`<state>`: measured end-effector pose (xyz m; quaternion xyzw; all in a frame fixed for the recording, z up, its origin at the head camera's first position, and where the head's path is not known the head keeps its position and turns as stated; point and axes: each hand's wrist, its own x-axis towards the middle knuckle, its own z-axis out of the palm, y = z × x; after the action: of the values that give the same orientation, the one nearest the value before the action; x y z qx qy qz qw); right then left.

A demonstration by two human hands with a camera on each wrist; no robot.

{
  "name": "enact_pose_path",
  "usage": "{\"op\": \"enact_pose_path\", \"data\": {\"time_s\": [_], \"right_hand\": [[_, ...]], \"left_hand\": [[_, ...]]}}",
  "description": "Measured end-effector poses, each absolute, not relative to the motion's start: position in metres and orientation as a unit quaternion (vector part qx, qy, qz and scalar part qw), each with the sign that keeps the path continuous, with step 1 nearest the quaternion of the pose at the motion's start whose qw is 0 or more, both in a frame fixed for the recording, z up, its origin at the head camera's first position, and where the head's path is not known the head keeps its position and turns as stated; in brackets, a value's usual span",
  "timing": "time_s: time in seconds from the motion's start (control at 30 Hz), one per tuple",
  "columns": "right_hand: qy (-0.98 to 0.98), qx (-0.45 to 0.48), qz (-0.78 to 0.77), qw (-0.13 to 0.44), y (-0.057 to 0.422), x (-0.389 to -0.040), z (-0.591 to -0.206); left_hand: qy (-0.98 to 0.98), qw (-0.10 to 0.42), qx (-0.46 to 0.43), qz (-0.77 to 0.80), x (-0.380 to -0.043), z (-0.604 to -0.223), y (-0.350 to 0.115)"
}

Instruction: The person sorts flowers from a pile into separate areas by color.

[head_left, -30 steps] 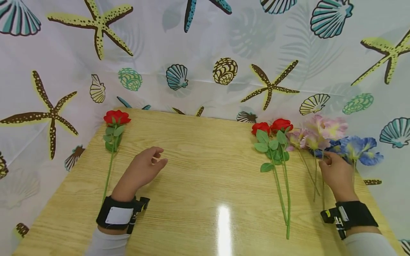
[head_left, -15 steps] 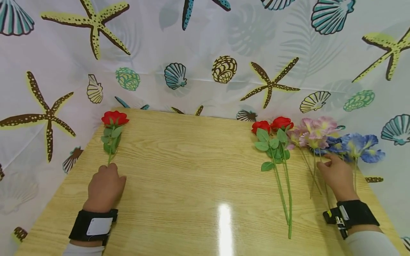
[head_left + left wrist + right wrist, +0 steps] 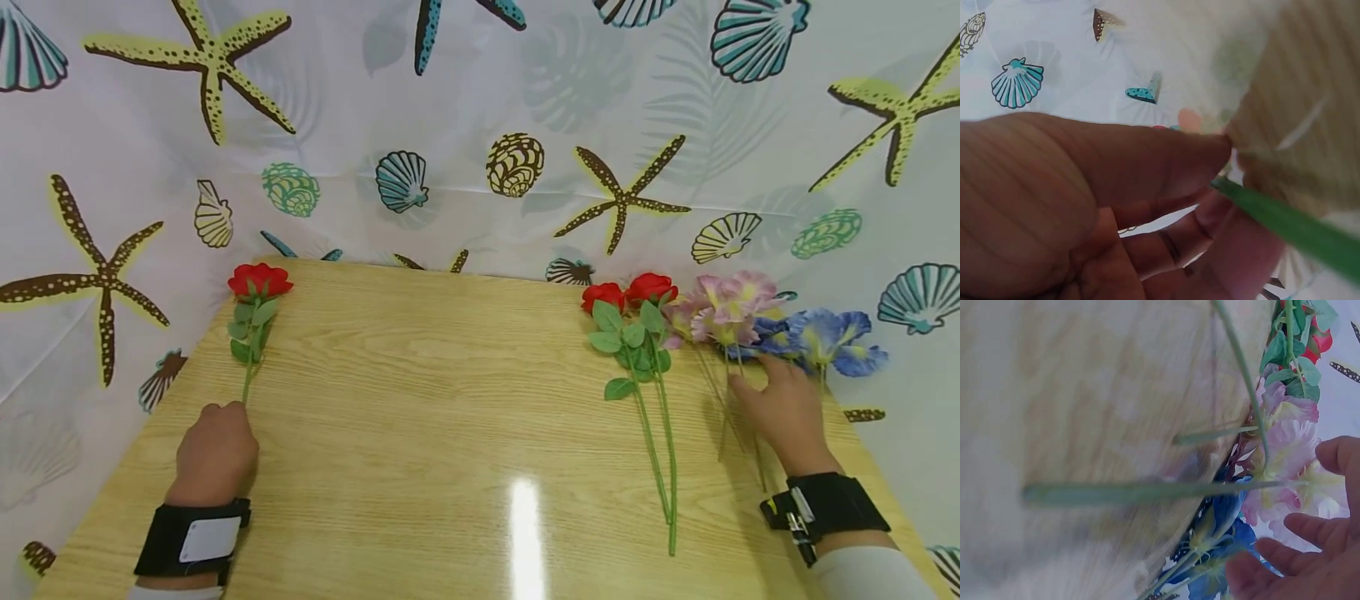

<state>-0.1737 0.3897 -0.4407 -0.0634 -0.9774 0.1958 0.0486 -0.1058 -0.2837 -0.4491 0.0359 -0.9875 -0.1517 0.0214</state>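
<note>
At the table's left side my left hand (image 3: 217,450) grips the stem of a single red rose (image 3: 258,283), whose leaves and bloom point to the back. Thumb and fingers pinch the green stem (image 3: 1297,225) in the left wrist view. On the far side, my right hand (image 3: 787,408) is beside the pink flowers (image 3: 727,308) and blue flowers (image 3: 825,337). Its thumb and fingers are spread apart in the right wrist view, holding nothing, with thin flower stems (image 3: 1116,494) close by. Whether a fingertip touches a petal, I cannot tell.
Two more red roses (image 3: 651,289) lie together left of the pink flowers, stems toward the front. The wooden table (image 3: 435,400) meets a cloth (image 3: 465,108) printed with shells and starfish at its back and sides.
My left hand has gone left and down from above the table onto the single rose's stem. The right hand's thumb and fingers have spread from their pinch beside the pink flowers.
</note>
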Motion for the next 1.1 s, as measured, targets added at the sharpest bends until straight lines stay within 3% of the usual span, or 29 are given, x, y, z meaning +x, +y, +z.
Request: {"op": "enact_pose_path", "data": {"time_s": [0.2, 0.4, 0.63, 1.1], "right_hand": [[-0.980, -0.009, 0.179, 0.086, 0.395, -0.162, -0.442], [-0.982, -0.024, 0.162, 0.093, 0.397, -0.155, -0.441], [-0.980, -0.031, 0.172, 0.100, 0.395, -0.147, -0.441], [-0.973, -0.023, 0.192, 0.126, 0.370, -0.143, -0.427]], "left_hand": [[-0.983, -0.054, 0.032, -0.172, -0.112, -0.447, -0.291], [-0.968, -0.118, 0.048, -0.215, -0.123, -0.442, -0.288], [-0.956, -0.103, 0.020, -0.272, -0.125, -0.439, -0.274], [-0.849, -0.138, 0.023, -0.510, -0.130, -0.435, -0.222]]}}
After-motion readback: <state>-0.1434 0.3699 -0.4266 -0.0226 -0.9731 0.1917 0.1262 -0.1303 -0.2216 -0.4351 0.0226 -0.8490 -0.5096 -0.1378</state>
